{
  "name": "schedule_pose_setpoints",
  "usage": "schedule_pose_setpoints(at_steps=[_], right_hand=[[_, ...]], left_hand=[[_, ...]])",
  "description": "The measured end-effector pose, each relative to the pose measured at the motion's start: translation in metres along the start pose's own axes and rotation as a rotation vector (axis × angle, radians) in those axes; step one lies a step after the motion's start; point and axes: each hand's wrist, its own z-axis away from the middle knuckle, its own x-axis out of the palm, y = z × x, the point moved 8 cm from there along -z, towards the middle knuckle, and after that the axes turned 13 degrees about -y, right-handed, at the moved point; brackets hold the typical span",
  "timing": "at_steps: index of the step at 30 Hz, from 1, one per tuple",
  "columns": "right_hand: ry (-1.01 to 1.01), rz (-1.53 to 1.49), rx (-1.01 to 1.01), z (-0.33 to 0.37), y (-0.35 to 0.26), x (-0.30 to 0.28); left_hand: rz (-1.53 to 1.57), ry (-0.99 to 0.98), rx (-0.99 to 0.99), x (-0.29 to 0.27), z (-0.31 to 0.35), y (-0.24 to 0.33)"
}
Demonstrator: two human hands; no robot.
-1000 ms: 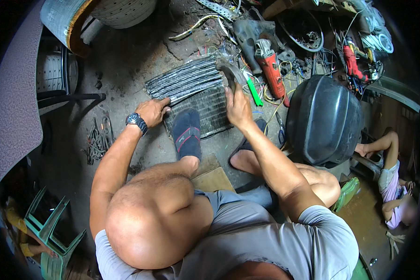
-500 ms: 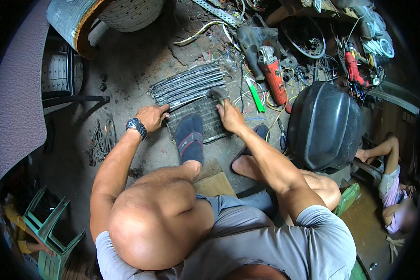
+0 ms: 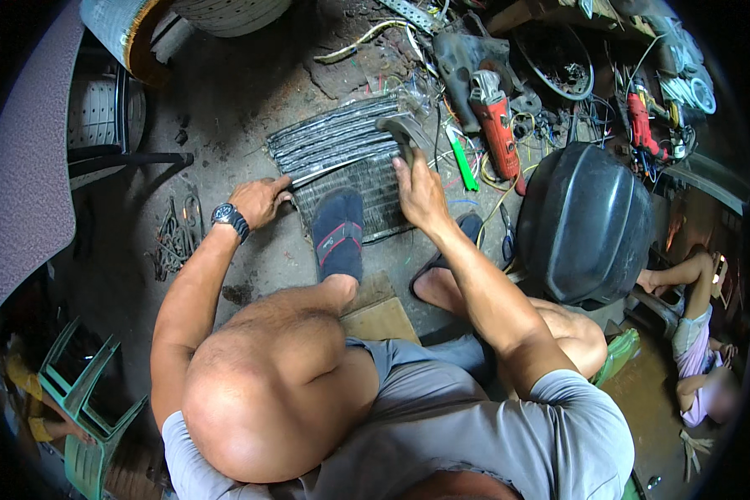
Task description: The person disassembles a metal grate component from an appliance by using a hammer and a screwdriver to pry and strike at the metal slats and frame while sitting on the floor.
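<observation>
A flat finned metal panel [image 3: 367, 200], much like a radiator core, lies on the ground with my shod left foot on it. Dark parallel strips [image 3: 333, 133] make up its far half. My left hand [image 3: 258, 202], with a watch on the wrist, is closed around the near end of a long thin metal blade [image 3: 329, 171] laid slantwise across the panel. My right hand [image 3: 423, 197] grips a hammer [image 3: 404, 132], its head raised at the panel's right edge and slightly blurred. Fingers hide most of its handle and the blade's held end.
A red angle grinder [image 3: 496, 129], a green cutter-like tool [image 3: 461, 160] and loose wires lie to the right. Beyond them sits a black plastic case [image 3: 587, 225]. A red drill [image 3: 642, 125] lies farther back. Green chairs [image 3: 92, 408] stand at left; another person [image 3: 696, 350] is at right.
My right hand has moved up and slightly right, lifting the hammer head away from the blade. My left hand has shifted a little left, and more of the blade shows.
</observation>
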Motion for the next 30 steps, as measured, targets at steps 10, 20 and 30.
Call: schedule_pose_setpoints(at_steps=[10, 20, 30], right_hand=[[-0.07, 0.079, -0.084, -0.007, -0.006, 0.005], [-0.081, 0.029, -0.093, -0.013, -0.011, 0.021], [-0.134, 0.094, -0.099, -0.02, -0.002, 0.032]], left_hand=[[0.001, -0.015, -0.031, 0.016, 0.011, -0.014], [0.008, 0.018, -0.021, 0.005, 0.013, -0.018], [0.009, 0.023, -0.001, 0.006, 0.02, -0.031]])
